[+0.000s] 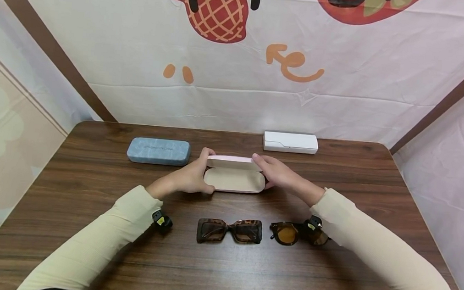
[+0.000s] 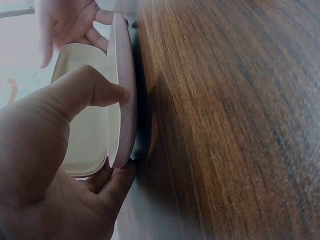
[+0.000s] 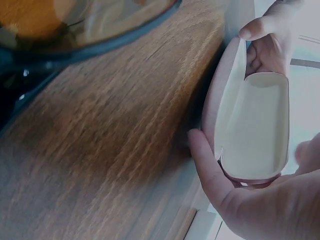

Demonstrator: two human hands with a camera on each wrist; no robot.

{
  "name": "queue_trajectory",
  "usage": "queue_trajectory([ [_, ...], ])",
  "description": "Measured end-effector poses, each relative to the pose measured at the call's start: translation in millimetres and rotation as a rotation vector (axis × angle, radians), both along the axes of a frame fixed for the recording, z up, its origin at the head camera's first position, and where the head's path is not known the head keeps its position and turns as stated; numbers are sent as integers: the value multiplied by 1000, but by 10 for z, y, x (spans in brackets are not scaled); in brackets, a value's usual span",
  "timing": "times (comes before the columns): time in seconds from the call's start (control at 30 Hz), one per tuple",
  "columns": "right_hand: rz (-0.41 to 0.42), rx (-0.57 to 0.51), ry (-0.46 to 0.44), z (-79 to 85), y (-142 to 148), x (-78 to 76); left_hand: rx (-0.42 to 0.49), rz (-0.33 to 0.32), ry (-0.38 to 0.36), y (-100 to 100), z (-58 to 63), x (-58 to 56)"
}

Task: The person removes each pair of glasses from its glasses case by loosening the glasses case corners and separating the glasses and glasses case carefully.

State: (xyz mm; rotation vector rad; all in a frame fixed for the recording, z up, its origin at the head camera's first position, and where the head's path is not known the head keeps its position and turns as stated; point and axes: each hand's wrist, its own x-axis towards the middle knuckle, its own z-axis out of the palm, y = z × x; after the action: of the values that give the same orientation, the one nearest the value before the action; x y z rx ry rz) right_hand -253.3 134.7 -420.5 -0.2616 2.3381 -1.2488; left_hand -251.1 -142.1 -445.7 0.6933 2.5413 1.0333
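Observation:
A pink glasses case (image 1: 234, 181) stands open between both hands, its cream lining facing up and its lid raised at the back. My left hand (image 1: 189, 177) grips its left end; the left wrist view shows the thumb pressing the pink front wall (image 2: 126, 100). At the opposite end, my right hand (image 1: 280, 172) holds the case, with the thumb up by the lid's edge and other fingers partly hidden behind. In the right wrist view the lined interior (image 3: 262, 125) holds nothing. Tortoiseshell sunglasses (image 1: 229, 231) lie on the table in front of the case.
Round sunglasses with amber lenses (image 1: 287, 234) lie partly under the right wrist. A blue glasses case (image 1: 158, 151) rests closed to the left of the left hand. Farther back, a white case (image 1: 290, 142) sits near the table's rear edge, before a printed cloth (image 1: 235, 106).

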Motion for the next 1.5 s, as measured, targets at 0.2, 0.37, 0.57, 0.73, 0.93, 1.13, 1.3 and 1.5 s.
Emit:
queue_trajectory([
  [0.2, 17, -20, -12, -7, -6, -32, 3, -9, 5, 2, -7, -1],
  [0.37, 16, -41, -21, 5, -12, -63, 5, -12, 7, -9, -19, -2],
  [0.57, 14, -69, -30, 3, 2, -92, 30, -15, -13, -16, 2, 5],
  [0.73, 7, -92, -38, -3, 23, -87, 31, -22, 12, -12, -5, 8],
  [0.93, 12, -105, -25, -18, 32, -81, 26, -36, 61, -9, -17, 5],
  [1.13, 17, -97, -16, 10, 23, -69, 6, -41, 91, -24, -30, 10],
  [1.3, 30, -99, -7, 1, 36, -77, -2, -45, 97, -23, -19, 22],
  [1.5, 32, -104, -14, -11, 53, -80, -16, -48, 123, -18, -50, 27],
])
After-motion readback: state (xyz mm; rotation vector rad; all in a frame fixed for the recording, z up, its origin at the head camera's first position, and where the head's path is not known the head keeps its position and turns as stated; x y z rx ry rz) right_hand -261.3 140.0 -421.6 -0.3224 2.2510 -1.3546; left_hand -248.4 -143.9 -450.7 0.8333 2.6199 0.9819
